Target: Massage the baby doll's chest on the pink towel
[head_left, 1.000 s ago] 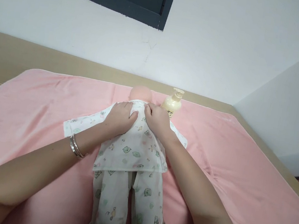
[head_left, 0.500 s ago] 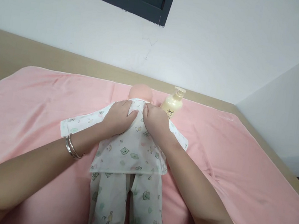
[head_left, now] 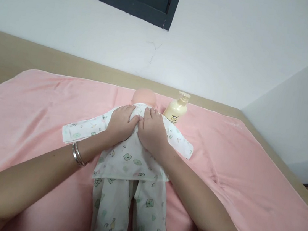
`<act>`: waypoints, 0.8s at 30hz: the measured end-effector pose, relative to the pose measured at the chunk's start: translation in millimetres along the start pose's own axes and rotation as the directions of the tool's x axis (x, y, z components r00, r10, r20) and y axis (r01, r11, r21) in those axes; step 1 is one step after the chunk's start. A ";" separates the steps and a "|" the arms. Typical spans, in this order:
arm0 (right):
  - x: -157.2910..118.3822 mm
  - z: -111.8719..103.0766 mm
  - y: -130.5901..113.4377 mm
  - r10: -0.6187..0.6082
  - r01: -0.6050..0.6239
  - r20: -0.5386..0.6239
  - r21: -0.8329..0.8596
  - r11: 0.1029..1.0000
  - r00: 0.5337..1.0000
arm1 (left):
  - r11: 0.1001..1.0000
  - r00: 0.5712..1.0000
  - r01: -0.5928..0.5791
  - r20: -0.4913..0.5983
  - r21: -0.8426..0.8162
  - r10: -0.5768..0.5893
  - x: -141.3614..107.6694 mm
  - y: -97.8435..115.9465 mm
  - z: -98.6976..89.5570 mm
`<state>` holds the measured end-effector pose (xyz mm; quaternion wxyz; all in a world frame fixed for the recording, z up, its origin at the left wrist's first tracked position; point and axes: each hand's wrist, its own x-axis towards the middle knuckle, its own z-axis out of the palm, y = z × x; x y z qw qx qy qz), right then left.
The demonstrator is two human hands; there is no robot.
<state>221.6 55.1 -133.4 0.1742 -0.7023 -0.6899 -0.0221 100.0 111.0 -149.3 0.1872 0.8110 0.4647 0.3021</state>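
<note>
A baby doll lies on the pink cloth, its bald head (head_left: pixel 144 96) toward the wall. It wears a white printed shirt (head_left: pixel 128 162) and matching trousers (head_left: pixel 115 210), with both sleeves spread out sideways. My left hand (head_left: pixel 122 123) lies flat on the left of the upper shirt, fingers toward the doll's head. On the right of the upper shirt rests my right hand (head_left: pixel 153 131), palm down. The two thumbs meet near the middle. Neither hand grasps anything; the shirt under the palms is hidden.
A pale yellow pump bottle (head_left: pixel 176 108) stands beside the doll's head, to the right. The pink cloth (head_left: pixel 238 170) covers much of the wooden surface (head_left: pixel 64 57). Behind are a white wall and a dark window frame (head_left: pixel 147 8).
My right hand has moved slightly left and down the shirt, and its fingers look more extended. Its thumb now meets my left thumb. My left hand has hardly moved.
</note>
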 end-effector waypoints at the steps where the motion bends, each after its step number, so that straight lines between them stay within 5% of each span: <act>1: 0.9 2.1 1.5 0.001 -0.001 -0.020 0.019 1.000 1.000 | 1.000 1.000 0.001 -0.005 -0.005 -0.001 -0.3 -0.4 0.4; 8: 14.6 8.4 22.6 0.007 0.003 -0.053 0.183 0.983 0.999 | 0.998 0.999 -0.027 -0.029 -0.054 0.026 -2.2 -2.2 0.4; 16: -6.6 -14.3 -6.2 -0.042 0.061 -0.173 0.106 0.992 0.984 | 0.967 0.969 -0.146 -0.229 -0.208 0.097 -9.2 -15.7 11.8; 20: -7.1 -12.1 -7.3 -0.060 0.059 0.030 0.040 0.997 0.998 | 0.947 0.948 -0.164 -0.310 -0.277 0.074 -12.8 -19.8 17.6; 24: -2.8 -19.1 -1.7 -0.058 0.055 0.060 0.054 0.997 0.996 | 0.937 0.949 -0.186 -0.302 -0.295 0.093 -12.7 -20.5 17.5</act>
